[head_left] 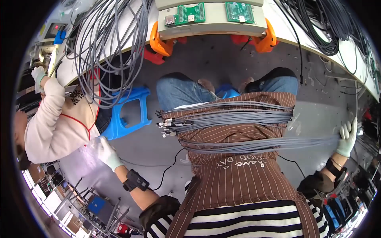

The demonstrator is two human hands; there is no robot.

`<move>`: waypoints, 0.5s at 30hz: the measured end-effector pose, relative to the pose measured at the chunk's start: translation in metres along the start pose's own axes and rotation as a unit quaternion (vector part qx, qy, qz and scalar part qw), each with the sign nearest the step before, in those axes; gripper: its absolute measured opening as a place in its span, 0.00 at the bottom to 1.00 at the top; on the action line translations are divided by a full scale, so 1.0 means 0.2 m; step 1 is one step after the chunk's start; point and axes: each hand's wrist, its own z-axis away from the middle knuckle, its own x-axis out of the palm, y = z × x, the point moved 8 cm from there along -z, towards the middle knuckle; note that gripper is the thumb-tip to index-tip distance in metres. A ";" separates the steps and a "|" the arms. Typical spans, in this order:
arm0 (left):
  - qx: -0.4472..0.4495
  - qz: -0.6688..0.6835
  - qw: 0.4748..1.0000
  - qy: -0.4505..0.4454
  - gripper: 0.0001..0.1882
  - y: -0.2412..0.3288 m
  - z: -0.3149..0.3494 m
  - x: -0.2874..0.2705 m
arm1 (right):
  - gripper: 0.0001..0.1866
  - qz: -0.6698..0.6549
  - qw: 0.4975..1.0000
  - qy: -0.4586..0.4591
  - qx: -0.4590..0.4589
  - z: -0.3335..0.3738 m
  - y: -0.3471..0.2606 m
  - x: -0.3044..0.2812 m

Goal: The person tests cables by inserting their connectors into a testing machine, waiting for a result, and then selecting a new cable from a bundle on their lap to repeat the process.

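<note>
**Grey cables across the lap, both gloved hands out to the sides**

- Cable bundle [234, 117]: grey, lying across the striped apron [234, 174] on the lap; metal plug ends at its left end.
- Right hand [348, 137]: pale glove, fingers closed on the blurred cable strands stretched out to the right.
- Left hand [106, 152]: pale glove, blurred; finger position cannot be told; holds nothing visible.
- Blue stool [129, 113]: just beside the left knee.
- Workbench [278, 22]: loose cable coils, two green circuit boards.
</note>
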 end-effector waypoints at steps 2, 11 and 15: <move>0.056 -0.221 0.974 0.000 0.18 -0.34 -0.13 -0.13 | 0.04 0.104 0.993 0.046 -0.022 -0.08 -0.02 -0.28; 0.415 -0.277 0.753 -0.428 0.18 0.52 1.04 1.01 | 0.09 0.336 0.936 0.100 -0.023 -0.14 0.21 -0.23; 0.362 -0.191 0.795 -0.448 0.16 0.54 1.04 1.08 | 0.09 0.284 0.957 0.048 0.029 -0.02 0.28 0.08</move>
